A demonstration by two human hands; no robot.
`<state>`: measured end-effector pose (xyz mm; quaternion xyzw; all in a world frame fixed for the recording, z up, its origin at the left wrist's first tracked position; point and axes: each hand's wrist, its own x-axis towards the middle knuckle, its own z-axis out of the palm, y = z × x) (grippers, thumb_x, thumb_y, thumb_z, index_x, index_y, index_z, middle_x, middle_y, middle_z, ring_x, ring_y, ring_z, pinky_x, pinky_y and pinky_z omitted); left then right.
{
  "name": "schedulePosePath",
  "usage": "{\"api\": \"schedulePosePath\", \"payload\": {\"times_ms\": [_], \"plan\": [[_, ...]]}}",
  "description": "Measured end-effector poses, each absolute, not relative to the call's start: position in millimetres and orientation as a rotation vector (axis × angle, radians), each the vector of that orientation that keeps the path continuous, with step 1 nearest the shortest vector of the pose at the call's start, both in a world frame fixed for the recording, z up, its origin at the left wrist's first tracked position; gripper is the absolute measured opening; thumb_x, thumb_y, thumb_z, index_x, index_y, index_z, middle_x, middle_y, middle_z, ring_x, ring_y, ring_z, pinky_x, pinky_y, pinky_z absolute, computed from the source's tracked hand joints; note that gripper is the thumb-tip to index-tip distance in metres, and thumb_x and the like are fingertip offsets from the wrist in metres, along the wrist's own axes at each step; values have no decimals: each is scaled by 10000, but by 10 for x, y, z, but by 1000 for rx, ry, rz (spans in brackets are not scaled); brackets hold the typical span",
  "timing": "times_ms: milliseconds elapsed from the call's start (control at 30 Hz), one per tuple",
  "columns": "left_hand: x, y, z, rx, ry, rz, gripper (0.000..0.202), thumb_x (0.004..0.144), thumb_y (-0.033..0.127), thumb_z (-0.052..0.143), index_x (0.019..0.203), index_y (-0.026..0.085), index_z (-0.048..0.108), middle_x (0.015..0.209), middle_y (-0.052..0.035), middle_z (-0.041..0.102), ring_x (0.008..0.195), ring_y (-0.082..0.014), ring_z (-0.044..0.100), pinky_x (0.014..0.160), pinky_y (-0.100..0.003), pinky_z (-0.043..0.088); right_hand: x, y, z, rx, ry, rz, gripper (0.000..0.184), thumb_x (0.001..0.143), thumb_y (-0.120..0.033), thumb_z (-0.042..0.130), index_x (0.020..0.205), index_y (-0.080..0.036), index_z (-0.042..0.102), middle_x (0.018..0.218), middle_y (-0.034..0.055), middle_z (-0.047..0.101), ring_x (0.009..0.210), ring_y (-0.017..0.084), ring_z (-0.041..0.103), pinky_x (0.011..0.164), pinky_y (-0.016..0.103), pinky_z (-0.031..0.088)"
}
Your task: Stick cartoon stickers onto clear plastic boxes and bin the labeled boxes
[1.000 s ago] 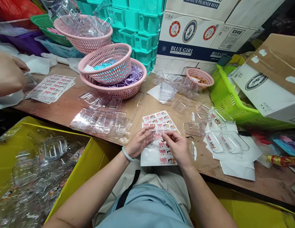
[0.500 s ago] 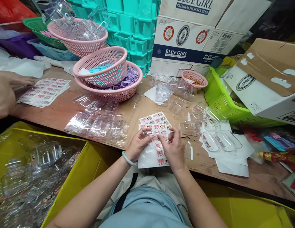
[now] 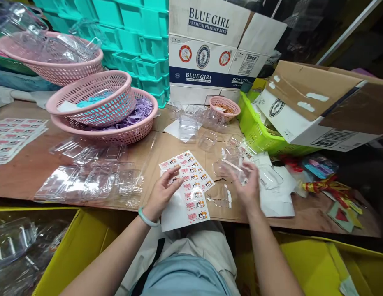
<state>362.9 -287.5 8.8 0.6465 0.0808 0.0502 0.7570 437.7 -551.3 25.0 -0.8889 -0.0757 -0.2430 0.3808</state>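
My left hand (image 3: 165, 191) is over the left side of a sticker sheet (image 3: 194, 193), its thumb and fingers apart and nothing in them. Printed cat stickers run down the right part of this sheet; its left part is bare white. Another sticker sheet (image 3: 206, 181) lies partly under it. To the right, my right hand (image 3: 248, 187) is raised above the table with a clear plastic case (image 3: 233, 165) between thumb and fingers, its outline faint. Near that hand lie several clear cases, some with cat stickers, on white paper (image 3: 279, 201).
Flat clear plastic pieces (image 3: 83, 181) lie left. Pink baskets (image 3: 138, 133) hold purple and blue parts; a small pink basket (image 3: 234, 115) stands behind. A green crate (image 3: 256, 135) bears a carton (image 3: 298, 119). Yellow boxes (image 3: 68, 242) stand below the table's front edge.
My hands have parted: the right moved right with the clear case, the left stayed over the sheet. The camera has turned right, and another person's hand at the left is out of view.
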Motion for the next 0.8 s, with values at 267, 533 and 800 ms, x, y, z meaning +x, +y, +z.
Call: {"api": "schedulePosePath", "payload": {"times_ms": [267, 533, 800], "plan": [[3695, -2451, -87, 2539, 462, 151, 514, 715, 451, 709, 1138, 184, 591, 1119, -115, 572, 1121, -346, 468, 950, -523, 360, 4684, -6162, -16, -2544, -174, -1097, 623, 765, -505, 681, 1229, -135, 489, 1379, 241, 435, 1312, 399, 388, 1079, 587, 296], [3787, -2461, -85, 2386, 352, 221, 157, 762, 213, 599, 916, 186, 586, 968, -72, 598, 987, -234, 552, 889, -375, 434, 4059, -4701, 0, -2310, -824, -589, 485, 893, -280, 564, 1352, -265, 409, 1395, 106, 451, 1376, 295, 339, 1135, 539, 309], [2948, -2358, 1, 1891, 508, 66, 313, 828, 469, 592, 828, 157, 620, 787, -50, 630, 729, -171, 591, 683, -300, 495, 3404, -4391, -350, -2356, -1542, 11, 761, 762, -148, 595, 1478, -159, 340, 1557, 131, 289, 1450, 358, 188, 1143, 586, 266]]}}
